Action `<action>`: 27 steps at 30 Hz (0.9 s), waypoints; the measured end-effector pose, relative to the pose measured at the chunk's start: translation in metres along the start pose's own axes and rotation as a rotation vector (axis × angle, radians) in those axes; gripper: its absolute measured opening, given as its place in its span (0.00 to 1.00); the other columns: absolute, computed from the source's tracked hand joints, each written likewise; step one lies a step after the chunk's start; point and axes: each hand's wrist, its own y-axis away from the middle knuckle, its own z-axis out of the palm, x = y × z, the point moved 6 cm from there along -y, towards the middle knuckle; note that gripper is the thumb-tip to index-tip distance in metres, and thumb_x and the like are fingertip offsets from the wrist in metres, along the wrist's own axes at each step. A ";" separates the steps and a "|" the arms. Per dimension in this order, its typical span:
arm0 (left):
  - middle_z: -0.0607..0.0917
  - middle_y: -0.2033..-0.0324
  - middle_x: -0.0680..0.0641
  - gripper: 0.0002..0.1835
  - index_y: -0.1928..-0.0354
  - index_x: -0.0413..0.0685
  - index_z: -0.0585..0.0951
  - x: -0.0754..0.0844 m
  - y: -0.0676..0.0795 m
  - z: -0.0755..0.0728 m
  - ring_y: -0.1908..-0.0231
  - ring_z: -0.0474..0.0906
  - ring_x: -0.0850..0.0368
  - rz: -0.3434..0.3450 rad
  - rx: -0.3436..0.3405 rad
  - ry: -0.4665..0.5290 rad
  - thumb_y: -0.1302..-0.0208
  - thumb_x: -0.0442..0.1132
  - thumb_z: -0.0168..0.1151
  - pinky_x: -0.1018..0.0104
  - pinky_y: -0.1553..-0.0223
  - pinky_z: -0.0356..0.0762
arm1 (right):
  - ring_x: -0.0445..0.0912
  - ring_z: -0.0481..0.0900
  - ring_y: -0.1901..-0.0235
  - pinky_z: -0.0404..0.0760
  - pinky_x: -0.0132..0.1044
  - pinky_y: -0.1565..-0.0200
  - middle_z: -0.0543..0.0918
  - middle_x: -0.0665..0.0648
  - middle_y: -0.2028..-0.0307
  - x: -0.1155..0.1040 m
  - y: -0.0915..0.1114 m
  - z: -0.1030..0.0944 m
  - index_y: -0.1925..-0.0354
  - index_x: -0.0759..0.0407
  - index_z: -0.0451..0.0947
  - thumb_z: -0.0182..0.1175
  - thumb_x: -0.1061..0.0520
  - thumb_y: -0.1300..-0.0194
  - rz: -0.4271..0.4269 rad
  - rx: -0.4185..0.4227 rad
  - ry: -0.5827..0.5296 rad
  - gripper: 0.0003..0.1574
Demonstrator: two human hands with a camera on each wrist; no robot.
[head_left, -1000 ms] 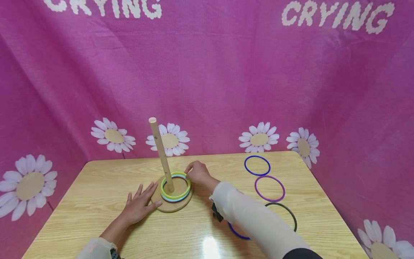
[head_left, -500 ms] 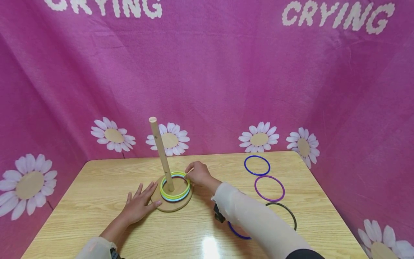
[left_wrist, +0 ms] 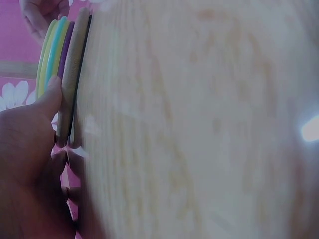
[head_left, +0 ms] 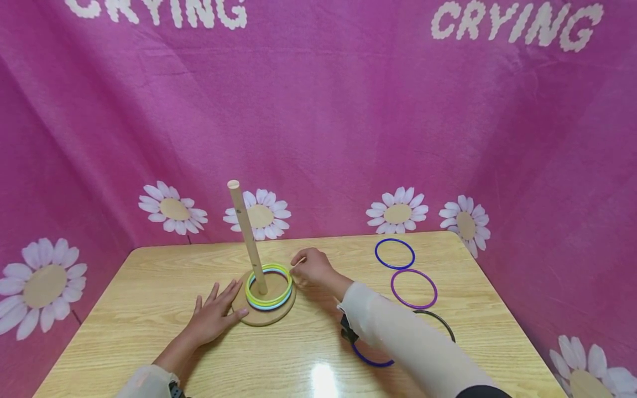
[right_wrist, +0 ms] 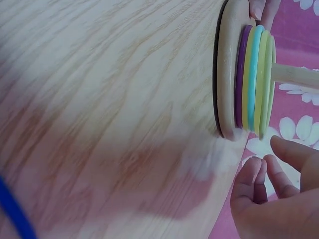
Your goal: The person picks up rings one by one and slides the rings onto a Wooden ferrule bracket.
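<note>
Currently, the right hand [head_left: 312, 268] has hold of nothing: just right of the peg [head_left: 247, 232], its fingers are loosely curled, thumb and fingertips parted beside the stack of rings [head_left: 267, 303]. Left of the peg, the left hand [head_left: 211, 319] lies with fingers spread, touching the edge of the round base [head_left: 259, 319] and gripping nothing. The step in hand looks to be the release of the topmost ring, seated around the peg; the next move probably calls for reaching farther right of the peg for another ring. Counted upward from the base, the peg has around it one low purple ring [right_wrist: 239, 79], one low yellow ring [right_wrist: 245, 79], one light blue ring [right_wrist: 252, 79] and at least two upper yellow rings [right_wrist: 260, 79]; whether there is a third I cannot tell. Well right of the one peg, four rings lie loose on the surface [head_left: 164, 276]: a far blue ring [head_left: 395, 268], a loose purple ring [head_left: 436, 293], a black ring [head_left: 447, 325] and a near blue ring [head_left: 370, 363], the last two partly hidden by the right sleeve [head_left: 398, 331]. Beyond the peg hangs flowered pink cloth [head_left: 318, 121].
</note>
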 end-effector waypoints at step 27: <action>0.55 0.20 0.40 0.46 0.18 0.50 0.57 0.000 0.000 0.003 0.22 0.36 0.26 -0.033 -0.036 0.004 0.28 0.66 0.56 0.18 0.34 0.24 | 0.38 0.81 0.67 0.80 0.32 0.61 0.87 0.56 0.65 0.048 0.050 -0.052 0.55 0.70 0.85 0.71 0.65 0.39 -0.118 -0.059 -0.118 0.14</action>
